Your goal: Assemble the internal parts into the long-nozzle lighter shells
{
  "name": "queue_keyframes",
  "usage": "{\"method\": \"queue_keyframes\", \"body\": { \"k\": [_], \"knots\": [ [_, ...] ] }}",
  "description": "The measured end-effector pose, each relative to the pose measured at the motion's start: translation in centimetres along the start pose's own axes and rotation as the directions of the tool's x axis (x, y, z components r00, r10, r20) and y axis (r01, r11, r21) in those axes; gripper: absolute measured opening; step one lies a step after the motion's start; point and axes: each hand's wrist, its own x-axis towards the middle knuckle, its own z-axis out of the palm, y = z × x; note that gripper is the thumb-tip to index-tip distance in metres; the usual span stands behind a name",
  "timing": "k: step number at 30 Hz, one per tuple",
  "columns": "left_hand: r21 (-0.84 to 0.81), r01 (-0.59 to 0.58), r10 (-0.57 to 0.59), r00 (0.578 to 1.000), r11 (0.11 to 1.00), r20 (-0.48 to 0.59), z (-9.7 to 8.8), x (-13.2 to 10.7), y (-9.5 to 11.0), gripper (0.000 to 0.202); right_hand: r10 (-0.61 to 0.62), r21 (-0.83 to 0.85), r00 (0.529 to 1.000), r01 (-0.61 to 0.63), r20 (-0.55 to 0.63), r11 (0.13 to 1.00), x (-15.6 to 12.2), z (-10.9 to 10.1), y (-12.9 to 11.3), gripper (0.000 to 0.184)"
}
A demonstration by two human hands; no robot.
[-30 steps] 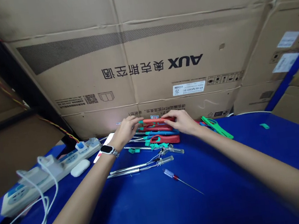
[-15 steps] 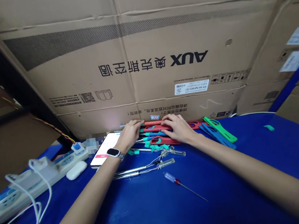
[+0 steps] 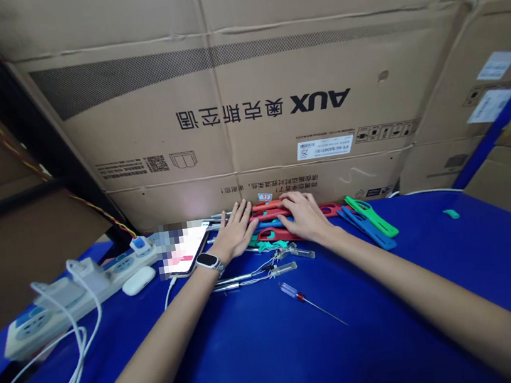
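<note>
A row of red and blue utility lighters [image 3: 274,213] with metal nozzles lies against the cardboard. My left hand [image 3: 235,229], a watch on its wrist, rests on the nozzle side with its fingers spread. From the handle side my right hand [image 3: 305,215] curls over the row, thumb and fingers closed around a red lighter. Small green plastic pieces [image 3: 272,244] lie just below the row. Nearer me are metal tubes [image 3: 235,280] wired to clear plastic tanks [image 3: 284,268]. A screwdriver [image 3: 300,296] with a clear and red handle lies in front.
Blue and green handle shells [image 3: 373,218] lie to the right, with a small teal piece [image 3: 451,213] farther out. Left of my hand are a lit phone [image 3: 191,251], a white case [image 3: 139,281], and a power strip [image 3: 106,282] with cables. A large carton [image 3: 244,79] walls the back.
My left hand has gone from bent fingers at the nozzles to spread fingers laid flat over them. My right hand stays on the row. The camera view has shifted slightly.
</note>
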Motion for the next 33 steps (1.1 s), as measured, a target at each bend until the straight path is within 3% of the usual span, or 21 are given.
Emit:
{"method": "queue_keyframes", "body": {
  "k": [4,8,12,19,25,33],
  "knots": [
    [-0.004,-0.020,0.020,0.999,1.000,-0.036,0.7,0.6,-0.3,0.063,0.026,-0.007,1.000,-0.026,0.009,1.000,0.0,-0.2,-0.3,0.018],
    [0.044,-0.073,0.080,0.980,0.996,-0.184,0.9,0.5,0.0,0.059,0.085,-0.027,0.996,-0.084,0.039,0.996,-0.1,-0.7,-0.5,0.017],
    [0.116,0.003,0.033,0.951,0.993,-0.308,0.8,-0.6,1.4,0.054,0.139,-0.041,0.988,-0.136,0.066,0.990,-0.6,-1.2,-0.4,0.019],
    [0.011,-0.002,0.003,0.992,1.000,-0.129,1.9,-1.1,2.2,0.058,0.111,-0.008,0.994,-0.111,0.004,0.994,-1.9,-2.0,-0.1,0.025],
    [-0.040,-0.012,0.004,0.984,0.999,-0.181,1.6,-0.5,1.9,0.060,0.054,0.001,0.998,-0.054,-0.021,0.999,-2.8,-2.3,-1.0,0.027],
    [-0.008,-0.034,0.032,0.982,0.999,-0.188,0.9,-1.3,2.1,0.056,0.106,0.022,0.994,-0.107,0.009,0.994,-3.8,-2.9,-1.1,0.027]
  ]
}}
